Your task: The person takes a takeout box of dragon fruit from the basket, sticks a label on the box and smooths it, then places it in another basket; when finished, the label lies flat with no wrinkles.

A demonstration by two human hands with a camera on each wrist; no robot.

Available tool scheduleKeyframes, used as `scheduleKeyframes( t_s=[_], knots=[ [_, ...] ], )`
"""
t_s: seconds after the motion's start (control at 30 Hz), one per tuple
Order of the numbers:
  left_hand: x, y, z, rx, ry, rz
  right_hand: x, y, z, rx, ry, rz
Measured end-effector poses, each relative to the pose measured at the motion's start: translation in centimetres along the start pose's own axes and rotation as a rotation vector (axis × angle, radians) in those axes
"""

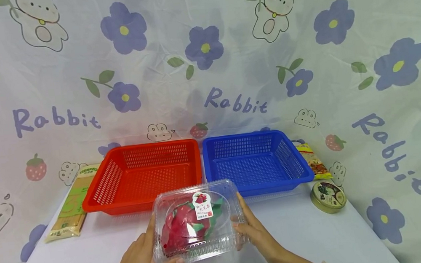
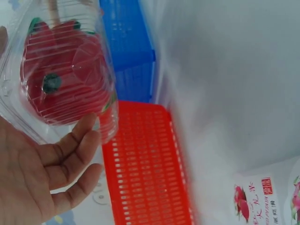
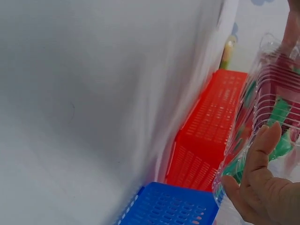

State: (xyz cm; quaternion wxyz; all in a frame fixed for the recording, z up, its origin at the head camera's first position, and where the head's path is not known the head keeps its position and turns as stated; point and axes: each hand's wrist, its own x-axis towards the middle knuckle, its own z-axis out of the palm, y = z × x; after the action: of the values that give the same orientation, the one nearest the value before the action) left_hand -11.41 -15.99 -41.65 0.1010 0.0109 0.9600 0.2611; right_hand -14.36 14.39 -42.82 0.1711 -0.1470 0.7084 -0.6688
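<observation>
Both hands hold a clear plastic clamshell box (image 1: 223,206) from its two sides, over the near part of the table. Inside lies a red dragon fruit (image 1: 183,223) with green scales, and a white label (image 1: 202,208) is stuck on the lid. My left hand (image 1: 139,257) grips the left side, its thumb along the near edge. On the right side, my right hand (image 1: 260,234) pinches the box between thumb and fingers. The left wrist view shows the left hand's curled fingers (image 2: 77,147) against the ribbed plastic. Fingers of the right hand (image 3: 262,183) bend round the opposite end.
Behind the box stand a red basket (image 1: 99,206) and a blue basket (image 1: 261,187), side by side. A long yellow-green packet (image 1: 69,206) lies at the left. At the right are a round tin (image 1: 328,197) and a yellow-red packet (image 1: 314,161). A patterned cloth (image 1: 176,96) hangs behind.
</observation>
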Motion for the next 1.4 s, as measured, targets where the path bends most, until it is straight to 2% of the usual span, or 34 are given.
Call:
scheduleKeyframes(
  t_s=[0.3, 0.67, 0.83, 0.97, 1.07, 1.27, 1.4],
  knots=[
    [-0.1, 0.3, -0.6, -0.004, 0.005, -0.032, 0.0, -0.4, 0.0, 0.099, 0.033, 0.04],
    [-0.7, 0.6, -1.0, -0.045, 0.014, -0.039, 0.2, -1.0, -0.2, 0.125, 0.05, 0.049],
    [-1.2, 0.5, -1.3, -0.026, 0.063, 0.018, 0.1, -1.4, -0.3, 0.125, 0.057, 0.034],
    [-1.7, 0.1, -1.1, -0.03, 0.18, 0.125, 0.2, -1.9, -0.6, 0.125, 0.088, 0.009],
    [-1.9, -0.1, -1.0, -0.032, 0.23, 0.175, 0.4, -2.4, -0.9, 0.123, 0.126, 0.015],
    [-1.6, -0.2, -0.7, -0.024, 0.234, 0.187, 0.6, -2.9, -1.7, 0.112, 0.172, 0.034],
    [-1.3, -0.2, -0.6, -0.021, 0.197, 0.17, 0.7, -3.0, -2.1, 0.111, 0.183, 0.037]
  ],
)
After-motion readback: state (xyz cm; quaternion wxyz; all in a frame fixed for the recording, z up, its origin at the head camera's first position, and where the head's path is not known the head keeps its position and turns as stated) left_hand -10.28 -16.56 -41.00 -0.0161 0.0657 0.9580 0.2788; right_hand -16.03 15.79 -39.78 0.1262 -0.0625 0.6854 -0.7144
